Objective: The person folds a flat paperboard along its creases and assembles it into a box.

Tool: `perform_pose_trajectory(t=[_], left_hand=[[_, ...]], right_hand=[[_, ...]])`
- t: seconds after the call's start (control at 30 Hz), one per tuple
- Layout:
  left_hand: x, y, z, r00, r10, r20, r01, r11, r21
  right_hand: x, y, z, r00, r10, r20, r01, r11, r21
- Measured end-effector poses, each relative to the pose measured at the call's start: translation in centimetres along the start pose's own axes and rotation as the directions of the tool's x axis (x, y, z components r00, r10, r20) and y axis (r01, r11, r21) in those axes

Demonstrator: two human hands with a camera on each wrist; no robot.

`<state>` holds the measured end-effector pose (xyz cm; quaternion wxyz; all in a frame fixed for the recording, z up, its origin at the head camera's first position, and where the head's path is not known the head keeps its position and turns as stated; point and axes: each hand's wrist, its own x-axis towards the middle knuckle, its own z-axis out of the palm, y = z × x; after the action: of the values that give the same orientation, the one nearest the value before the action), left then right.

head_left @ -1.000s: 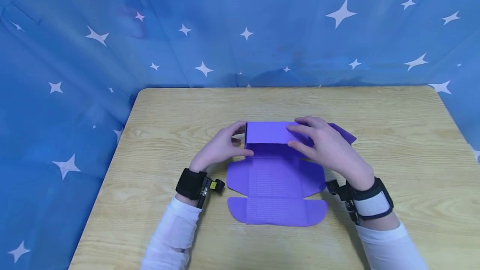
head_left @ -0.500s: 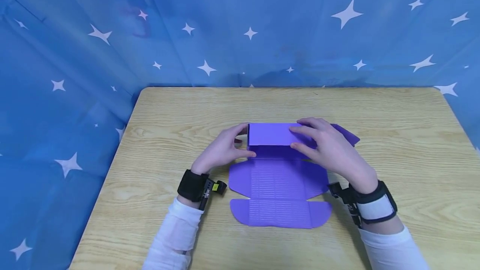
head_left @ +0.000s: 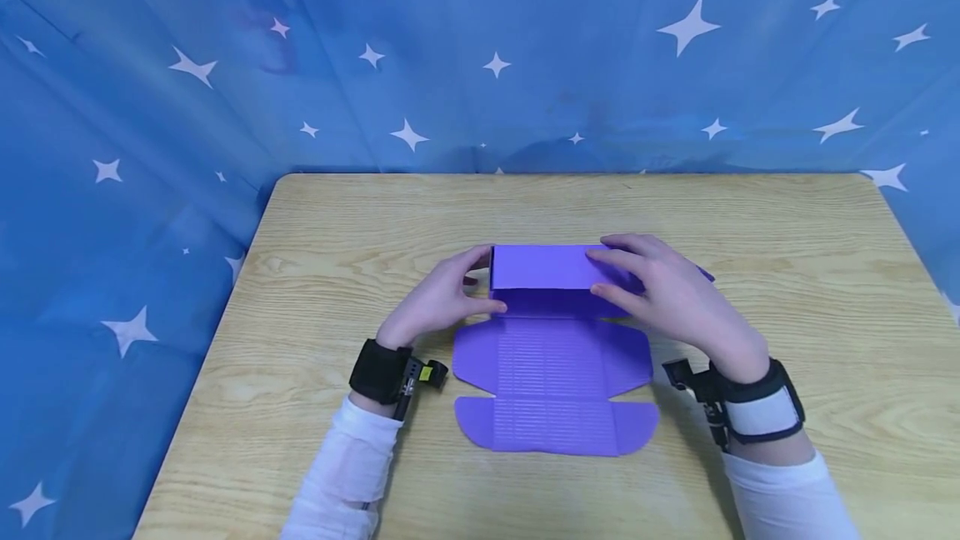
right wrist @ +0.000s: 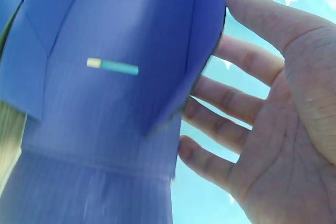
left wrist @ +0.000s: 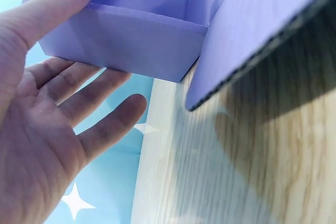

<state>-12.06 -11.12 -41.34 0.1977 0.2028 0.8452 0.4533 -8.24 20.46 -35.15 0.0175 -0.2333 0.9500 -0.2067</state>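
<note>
A purple cardboard box (head_left: 540, 267), partly folded, lies on the table with its lid panels (head_left: 555, 386) spread flat toward me. My left hand (head_left: 442, 294) holds its left end. In the left wrist view the thumb (left wrist: 58, 6) lies over the rim of the end wall (left wrist: 121, 40), and the fingers are on the other side of that wall. My right hand (head_left: 671, 294) grips the right end, fingertips on the upper panel. The right wrist view shows that thumb at the edge of a raised side flap (right wrist: 210, 19), the fingers behind it.
A small cream-and-teal stick-shaped piece or mark (right wrist: 113, 66) shows on the box's inner panel. The pale wooden table (head_left: 360, 215) backs onto a blue curtain (head_left: 450, 57) with white stars. Rounded side flaps (head_left: 476, 422) stick out from the lid near me.
My right hand has slid slightly right along the box. The flap that stuck out beyond it on the right is now mostly hidden behind the hand. My left hand keeps its hold.
</note>
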Motion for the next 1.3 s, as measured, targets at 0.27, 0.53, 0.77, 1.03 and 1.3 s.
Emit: perform_pose_trajectory(t=[0.27, 0.53, 0.77, 1.03, 1.3], left_hand=[[-0.4, -0.4, -0.7, 0.999, -0.05, 0.001, 0.05, 0.999, -0.006], [-0.6, -0.9, -1.6, 0.999, -0.053, -0.012, 0.053, 0.999, -0.006], [-0.6, -1.1, -1.9, 0.999, -0.05, -0.012, 0.05, 0.999, 0.002], [-0.6, -1.0, -2.0, 0.999, -0.047, -0.016, 0.047, 0.999, 0.008], [-0.6, -0.9, -1.8, 0.999, -0.043, -0.021, 0.043, 0.999, 0.006]], right_hand=[[-0.4, 0.6, -0.5, 1.0, -0.019, -0.021, 0.019, 1.0, -0.011], [-0.6, 0.5, -0.5, 0.994, -0.054, -0.099, 0.052, 0.998, -0.019], [-0.3, 0.3, -0.3, 0.992, -0.048, -0.113, 0.047, 0.999, -0.017], [0.2, 0.2, 0.4, 0.998, 0.0, -0.069, -0.002, 1.0, -0.021], [0.5, -0.3, 1.1, 0.997, 0.041, -0.063, -0.041, 0.999, 0.01]])
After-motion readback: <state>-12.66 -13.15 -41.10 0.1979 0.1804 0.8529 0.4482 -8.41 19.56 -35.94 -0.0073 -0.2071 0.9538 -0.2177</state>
